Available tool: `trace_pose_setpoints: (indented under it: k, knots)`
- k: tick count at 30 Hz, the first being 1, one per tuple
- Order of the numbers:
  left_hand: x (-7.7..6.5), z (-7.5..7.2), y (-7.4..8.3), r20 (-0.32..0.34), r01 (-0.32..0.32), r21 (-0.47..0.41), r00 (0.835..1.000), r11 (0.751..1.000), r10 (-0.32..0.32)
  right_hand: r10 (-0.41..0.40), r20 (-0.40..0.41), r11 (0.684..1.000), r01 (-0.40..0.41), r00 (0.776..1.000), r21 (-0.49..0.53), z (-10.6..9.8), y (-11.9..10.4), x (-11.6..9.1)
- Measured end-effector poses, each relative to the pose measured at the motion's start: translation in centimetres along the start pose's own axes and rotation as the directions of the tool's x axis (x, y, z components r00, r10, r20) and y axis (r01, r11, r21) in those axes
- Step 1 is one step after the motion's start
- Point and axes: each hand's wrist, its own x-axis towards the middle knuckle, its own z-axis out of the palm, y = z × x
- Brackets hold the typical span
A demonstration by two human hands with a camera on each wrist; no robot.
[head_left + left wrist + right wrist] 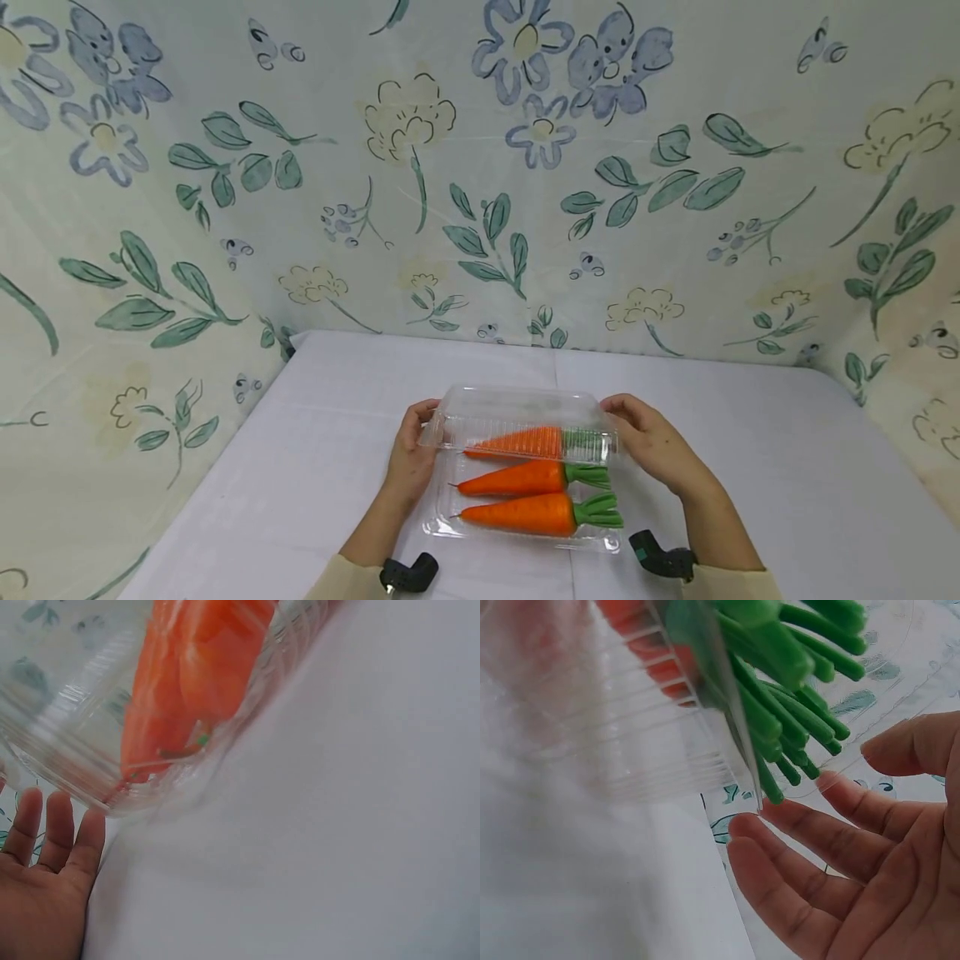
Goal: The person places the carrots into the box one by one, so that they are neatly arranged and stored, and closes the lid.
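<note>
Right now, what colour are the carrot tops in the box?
Green, on orange carrots; the tops show best in the right wrist view.

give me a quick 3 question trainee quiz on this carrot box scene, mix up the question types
1. True or false: the lid of the clear plastic box is fully closed over all three carrots.
2. Multiple choice: where do the green tops of the carrots point in the head view? A) toward the left hand B) toward the right hand C) toward the floral backdrop
3. Fill in: the box sits on a ____ table.

Key
1. False: the lid is part-way down, with both hands at its ends; the far carrot is seen through it, the two nearer ones are uncovered.
2. B
3. white
</note>
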Motion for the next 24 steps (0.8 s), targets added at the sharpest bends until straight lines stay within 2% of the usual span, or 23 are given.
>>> trace_pose_setpoints:
  k: [5, 8, 14, 17, 21, 24]
  knots:
    - [-0.37, -0.28, 0.20, 0.020, -0.007, 0.016, 1.000, 1.000, 0.007, -0.009, 0.013, 1.000, 0.009, 1.000, 0.002, 0.22, 0.06, 0.07]
    - [-0.39, -0.34, 0.20, 0.031, -0.018, 0.012, 0.999, 1.000, 0.018, -0.005, -0.002, 0.999, 0.005, 1.000, -0.042, 0.48, 0.04, 0.12]
    - [-0.31, -0.23, 0.25, 0.037, 0.053, -0.034, 0.998, 0.998, -0.052, 0.053, -0.011, 0.994, -0.053, 0.999, -0.097, 0.76, -0.02, 0.20]
    - [-0.17, -0.20, 0.23, 0.025, 0.068, -0.031, 0.997, 0.997, -0.067, 0.060, -0.019, 0.992, -0.062, 0.998, -0.108, 0.75, -0.08, 0.22]
    - [-0.09, -0.27, 0.19, 0.001, 0.055, -0.028, 0.999, 0.998, -0.055, 0.067, -0.040, 0.988, -0.072, 0.997, -0.136, 0.85, -0.16, 0.29]
    - [-0.16, -0.44, 0.16, 0.007, 0.029, -0.062, 1.000, 0.998, -0.028, 0.072, -0.060, 0.983, -0.081, 0.996, -0.167, 0.98, -0.25, 0.40]
